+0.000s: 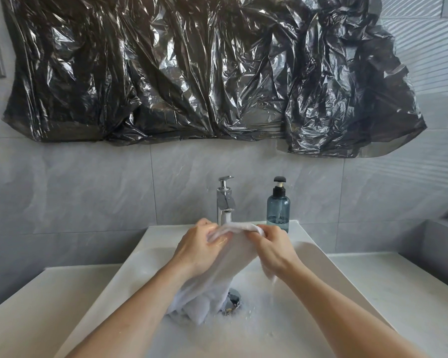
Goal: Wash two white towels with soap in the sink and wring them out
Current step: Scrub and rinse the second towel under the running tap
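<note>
A wet white towel hangs over the white sink, its top edge bunched under the chrome tap. My left hand grips the towel's upper left part. My right hand pinches the upper right edge, with a strip of cloth trailing below the wrist. The towel's lower end lies crumpled on the basin floor beside the chrome drain. Water droplets and foam lie in the basin. I cannot tell whether a second towel is in the crumpled pile.
A blue-grey soap pump bottle stands on the sink's back ledge, right of the tap. Pale countertop runs on both sides of the basin. Black plastic sheeting covers the wall above.
</note>
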`<action>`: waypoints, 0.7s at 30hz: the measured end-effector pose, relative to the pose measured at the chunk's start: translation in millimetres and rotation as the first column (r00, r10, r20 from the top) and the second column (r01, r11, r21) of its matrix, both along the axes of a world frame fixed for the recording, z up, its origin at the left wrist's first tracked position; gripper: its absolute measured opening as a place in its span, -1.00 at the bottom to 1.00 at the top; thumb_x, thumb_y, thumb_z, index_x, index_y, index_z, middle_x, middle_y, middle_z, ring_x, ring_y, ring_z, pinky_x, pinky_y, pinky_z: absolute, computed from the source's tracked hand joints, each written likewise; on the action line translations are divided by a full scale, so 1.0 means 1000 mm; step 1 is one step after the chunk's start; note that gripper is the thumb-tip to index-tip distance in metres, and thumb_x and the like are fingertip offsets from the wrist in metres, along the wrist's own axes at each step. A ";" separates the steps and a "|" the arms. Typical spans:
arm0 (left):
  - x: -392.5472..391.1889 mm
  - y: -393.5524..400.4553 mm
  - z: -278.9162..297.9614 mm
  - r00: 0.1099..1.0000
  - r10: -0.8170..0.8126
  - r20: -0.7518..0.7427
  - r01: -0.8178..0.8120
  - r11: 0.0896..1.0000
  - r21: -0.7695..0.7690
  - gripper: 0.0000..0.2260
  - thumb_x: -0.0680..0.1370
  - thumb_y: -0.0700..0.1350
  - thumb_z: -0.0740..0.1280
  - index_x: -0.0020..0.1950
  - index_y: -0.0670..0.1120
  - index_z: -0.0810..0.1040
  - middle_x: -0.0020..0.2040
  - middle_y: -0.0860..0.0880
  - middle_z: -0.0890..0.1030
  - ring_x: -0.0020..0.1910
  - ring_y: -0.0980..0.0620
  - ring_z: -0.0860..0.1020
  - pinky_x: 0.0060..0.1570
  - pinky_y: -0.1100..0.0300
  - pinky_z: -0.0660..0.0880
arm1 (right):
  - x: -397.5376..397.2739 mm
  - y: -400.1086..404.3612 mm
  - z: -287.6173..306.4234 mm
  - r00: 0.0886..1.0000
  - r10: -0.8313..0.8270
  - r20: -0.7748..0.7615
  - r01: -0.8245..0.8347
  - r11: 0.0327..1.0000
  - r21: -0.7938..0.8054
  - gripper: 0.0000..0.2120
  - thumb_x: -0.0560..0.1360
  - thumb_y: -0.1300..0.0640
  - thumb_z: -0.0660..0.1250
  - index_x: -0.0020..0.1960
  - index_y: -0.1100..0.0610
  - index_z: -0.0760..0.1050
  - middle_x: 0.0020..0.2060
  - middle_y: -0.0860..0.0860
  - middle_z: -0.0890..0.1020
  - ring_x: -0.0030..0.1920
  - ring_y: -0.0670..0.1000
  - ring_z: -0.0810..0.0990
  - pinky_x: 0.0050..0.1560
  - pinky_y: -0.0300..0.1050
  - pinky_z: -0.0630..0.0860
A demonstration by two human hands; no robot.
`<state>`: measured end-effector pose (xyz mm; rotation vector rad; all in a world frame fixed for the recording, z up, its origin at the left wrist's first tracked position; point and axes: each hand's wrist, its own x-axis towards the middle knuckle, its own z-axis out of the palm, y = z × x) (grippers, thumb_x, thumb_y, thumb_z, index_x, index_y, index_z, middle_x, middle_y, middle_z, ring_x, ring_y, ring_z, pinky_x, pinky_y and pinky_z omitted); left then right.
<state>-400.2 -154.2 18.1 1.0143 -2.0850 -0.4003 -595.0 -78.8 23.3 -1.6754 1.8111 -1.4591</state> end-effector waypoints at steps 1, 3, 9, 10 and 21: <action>-0.002 0.000 0.000 0.999 -0.013 -0.034 0.013 1.000 0.005 -0.67 0.55 0.20 0.35 -0.14 -0.06 0.58 -0.17 0.07 0.54 -0.21 0.03 0.56 -0.13 0.00 0.52 | 0.000 0.001 0.002 1.000 -0.010 0.018 0.010 1.000 0.019 -0.49 0.41 -0.23 0.16 -0.20 0.20 0.61 -0.42 0.04 0.60 -0.31 -0.03 0.48 -0.23 0.00 0.47; -0.005 0.001 0.000 0.995 -0.040 -0.086 0.045 0.997 0.055 -0.76 0.58 0.05 0.45 -0.12 -0.08 0.52 -0.22 0.08 0.56 -0.24 0.08 0.52 -0.21 0.16 0.42 | 0.000 0.002 0.004 0.998 -0.026 0.049 0.024 0.998 0.051 -0.55 0.38 -0.17 0.16 -0.34 0.21 0.51 -0.47 -0.02 0.50 -0.34 -0.01 0.44 -0.28 -0.04 0.39; -0.006 0.003 0.000 0.950 -0.159 -0.269 0.240 0.923 0.302 -0.57 0.35 -0.10 0.54 0.16 0.04 0.49 0.08 -0.02 0.68 0.03 0.08 0.63 0.01 0.25 0.51 | 0.003 0.003 0.005 0.975 -0.009 0.222 -0.012 0.996 0.094 -0.73 0.57 0.17 0.16 -0.29 0.11 0.48 -0.52 -0.04 0.49 -0.44 -0.02 0.48 -0.27 -0.08 0.40; -0.006 0.003 0.001 0.944 -0.153 -0.294 0.251 0.910 0.331 -0.52 0.30 -0.13 0.50 0.18 0.04 0.49 0.10 -0.03 0.66 0.06 0.06 0.61 0.03 0.27 0.51 | 0.002 0.003 0.004 0.976 -0.008 0.217 -0.014 0.995 0.098 -0.70 0.59 0.20 0.15 -0.29 0.10 0.48 -0.52 -0.03 0.50 -0.46 -0.02 0.48 -0.31 -0.10 0.40; -0.005 0.000 0.011 0.818 -0.067 -0.571 0.305 0.893 0.332 -0.52 0.17 -0.27 0.36 0.09 -0.15 0.61 -0.19 -0.06 0.61 -0.21 0.06 0.58 -0.20 0.31 0.48 | 0.008 0.010 0.010 0.955 -0.018 0.297 -0.027 0.989 0.148 -0.74 0.57 0.08 0.15 -0.24 0.14 0.44 -0.65 0.07 0.38 -0.68 0.03 0.38 -0.39 -0.06 0.30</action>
